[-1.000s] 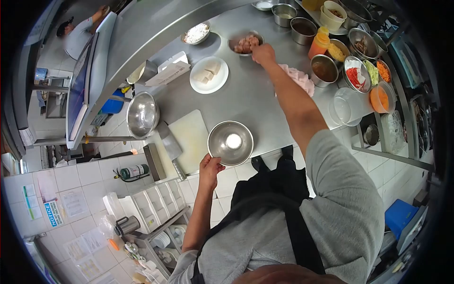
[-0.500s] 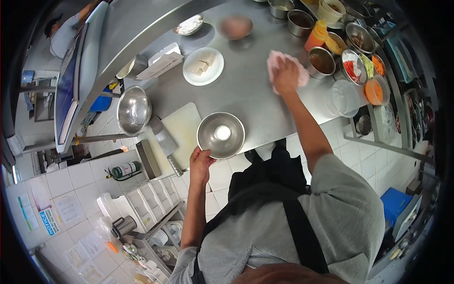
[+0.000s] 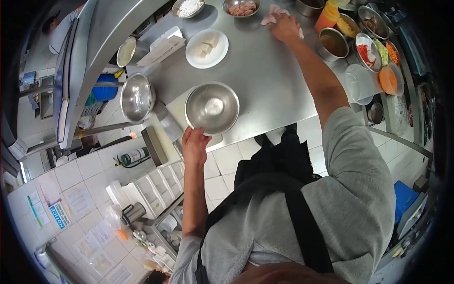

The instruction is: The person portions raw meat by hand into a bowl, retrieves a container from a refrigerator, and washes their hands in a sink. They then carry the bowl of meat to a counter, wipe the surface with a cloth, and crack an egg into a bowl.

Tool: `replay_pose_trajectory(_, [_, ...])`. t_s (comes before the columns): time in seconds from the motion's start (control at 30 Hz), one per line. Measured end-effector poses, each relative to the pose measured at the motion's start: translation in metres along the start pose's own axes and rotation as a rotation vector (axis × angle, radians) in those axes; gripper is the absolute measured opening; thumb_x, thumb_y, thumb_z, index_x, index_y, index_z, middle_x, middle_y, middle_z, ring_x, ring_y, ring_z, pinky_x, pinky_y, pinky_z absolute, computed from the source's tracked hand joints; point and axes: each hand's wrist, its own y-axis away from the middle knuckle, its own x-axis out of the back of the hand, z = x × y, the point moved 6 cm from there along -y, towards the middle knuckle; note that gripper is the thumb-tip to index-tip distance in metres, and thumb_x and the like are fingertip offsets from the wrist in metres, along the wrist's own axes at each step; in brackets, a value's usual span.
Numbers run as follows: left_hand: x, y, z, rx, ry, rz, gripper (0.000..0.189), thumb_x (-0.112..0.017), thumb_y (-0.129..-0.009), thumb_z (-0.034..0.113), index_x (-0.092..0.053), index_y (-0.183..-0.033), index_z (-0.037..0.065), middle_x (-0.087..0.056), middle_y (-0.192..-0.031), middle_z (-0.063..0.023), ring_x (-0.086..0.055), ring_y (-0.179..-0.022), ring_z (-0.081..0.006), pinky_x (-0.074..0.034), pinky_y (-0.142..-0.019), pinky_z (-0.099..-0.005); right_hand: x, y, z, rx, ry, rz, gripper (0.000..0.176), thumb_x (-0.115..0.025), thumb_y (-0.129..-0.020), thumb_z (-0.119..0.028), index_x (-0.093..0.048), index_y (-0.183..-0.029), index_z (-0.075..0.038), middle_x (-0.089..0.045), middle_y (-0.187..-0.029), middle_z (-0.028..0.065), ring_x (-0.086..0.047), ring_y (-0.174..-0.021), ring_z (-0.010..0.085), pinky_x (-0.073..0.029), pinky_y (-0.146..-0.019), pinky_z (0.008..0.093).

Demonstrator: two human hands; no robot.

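My left hand (image 3: 195, 142) grips the near rim of an empty steel mixing bowl (image 3: 224, 118), fingers closed over its edge. The bowl overlaps the white cutting board (image 3: 176, 110) in this view, with a cleaver (image 3: 168, 120) lying on that board. At the far side of the steel table (image 3: 269, 94), my right hand (image 3: 286, 29) presses on a crumpled pink cloth (image 3: 271, 15). Close to that hand are a steel bowl of ground meat (image 3: 243, 9) and a steel pot of brown liquid (image 3: 333, 45). A white plate (image 3: 222, 56) holding pale blocks sits between my hands.
Along the right stand an orange-filled squeeze bottle (image 3: 326, 19), containers of cut vegetables and a clear plastic tub (image 3: 358, 81). Another steel bowl (image 3: 137, 98) is at the left end, near an open white box (image 3: 161, 49). A bowl of white powder (image 3: 188, 7) stands at the back.
My right hand has slid the cloth farther away across the table, toward the meat bowl. My left hand still holds the bowl, which appears slightly lifted or shifted left. The camera view has shifted.
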Motion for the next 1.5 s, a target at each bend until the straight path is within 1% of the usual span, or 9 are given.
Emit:
replay_pose_trajectory(0.17, [-0.065, -0.033, 0.004, -0.003, 0.052, -0.114, 0.012, -0.066, -0.089, 0.009, -0.063, -0.100, 0.009, -0.065, -0.087, 0.0010, -0.061, -0.071, -0.0119, -0.054, -0.073, -0.0318, 0.050, 0.176, -0.143, 0.196, -0.074, -0.530, 0.040, -0.063, -0.091, -0.043, -0.071, -0.116, -0.014, -0.067, -0.119, 0.0173, -0.063, -0.109, 0.0347, -0.046, -0.093, 0.0568])
replay_pose_trajectory(0.2, [-0.076, -0.043, 0.000, -0.010, 0.068, -0.170, 0.013, -0.067, -0.089, 0.009, -0.063, -0.102, 0.009, -0.065, -0.088, 0.0002, -0.062, -0.072, -0.0123, -0.054, -0.073, -0.0313, -0.014, 0.249, -0.148, 0.587, -0.431, 0.069, 0.047, -0.073, -0.080, -0.044, -0.070, -0.115, -0.011, -0.068, -0.121, 0.0115, -0.062, -0.117, 0.0342, -0.042, -0.104, 0.0523])
replay_pose_trajectory(0.27, [-0.102, -0.054, -0.003, -0.025, 0.046, -0.227, 0.019, -0.067, -0.088, 0.009, -0.061, -0.107, 0.009, -0.065, -0.089, -0.0008, -0.064, -0.077, -0.0129, -0.054, -0.073, -0.0309, 0.000, 0.305, -0.164, 0.376, -0.339, -0.769, 0.033, -0.066, -0.085, -0.042, -0.074, -0.107, -0.018, -0.066, -0.122, 0.0090, -0.061, -0.109, 0.0313, -0.046, -0.086, 0.0494])
replay_pose_trajectory(0.33, [-0.119, -0.069, -0.018, -0.003, 0.009, -0.278, 0.029, -0.065, -0.088, 0.010, -0.058, -0.117, 0.010, -0.065, -0.105, -0.0045, -0.064, -0.088, -0.0177, -0.052, -0.079, -0.0339, 0.071, 0.332, -0.139, 0.748, -0.430, -0.303, 0.027, -0.067, -0.079, -0.038, -0.074, -0.095, -0.017, -0.065, -0.107, 0.0051, -0.058, -0.105, 0.0271, -0.044, -0.087, 0.0469])
replay_pose_trajectory(0.77, [-0.156, -0.040, -0.060, 0.068, -0.083, -0.238, 0.026, -0.066, -0.085, 0.009, -0.056, -0.108, 0.008, -0.062, -0.104, -0.0060, -0.063, -0.084, -0.0200, -0.052, -0.075, -0.0328, 0.237, 0.262, 0.035, 0.344, -0.434, 0.000, 0.040, -0.077, -0.082, -0.024, -0.066, -0.118, -0.011, -0.053, -0.136, 0.0166, -0.053, -0.125, 0.0369, -0.041, -0.109, 0.0502])
replay_pose_trajectory(1.17, [-0.163, -0.049, -0.103, 0.142, -0.231, -0.032, 0.025, -0.071, -0.090, 0.018, -0.057, -0.108, 0.008, -0.061, -0.110, -0.0097, -0.063, -0.092, -0.0213, -0.052, -0.074, -0.0347, 0.373, 0.200, 0.262, -0.044, -0.886, 0.097, 0.020, -0.070, -0.087, -0.008, -0.071, -0.107, -0.005, -0.069, -0.107, 0.0141, -0.066, -0.100, 0.0323, -0.053, -0.088, 0.0389])
replay_pose_trajectory(1.27, [-0.133, -0.073, -0.065, -0.422, -1.067, 0.283, 0.052, -0.080, -0.087, 0.031, -0.057, -0.126, 0.005, -0.060, -0.115, -0.0102, -0.058, -0.089, -0.0200, -0.051, -0.073, -0.0324, 0.391, 0.171, 0.300, -0.029, -0.868, 0.113, 0.016, -0.070, -0.088, -0.008, -0.072, -0.103, -0.004, -0.070, -0.104, 0.0150, -0.068, -0.097, 0.0323, -0.053, -0.086, 0.0380])
replay_pose_trajectory(1.3, [-0.165, -0.057, -0.039, -0.488, -1.089, 0.256, 0.055, -0.081, -0.088, 0.028, -0.057, -0.126, -0.002, -0.059, -0.125, -0.0134, -0.055, -0.116, -0.0242, -0.045, -0.100, -0.0383, 0.397, 0.160, 0.312, 0.003, -0.806, 0.167, 0.014, -0.070, -0.089, -0.008, -0.072, -0.102, -0.003, -0.071, -0.103, 0.0149, -0.068, -0.096, 0.0319, -0.053, -0.085, 0.0376])
replay_pose_trajectory(1.5, [-0.368, -0.102, 0.049, -0.687, -0.911, -0.100, 0.035, -0.071, -0.094, 0.017, -0.067, -0.122, -0.004, -0.070, -0.115, -0.0106, -0.064, -0.105, -0.0172, -0.048, -0.097, -0.0312, 0.410, -0.021, 0.397, -0.089, -0.523, 0.339, 0.023, -0.067, -0.091, -0.024, -0.076, -0.106, -0.009, -0.074, -0.104, 0.0160, -0.072, -0.091, 0.0348, -0.056, -0.083, 0.0416])
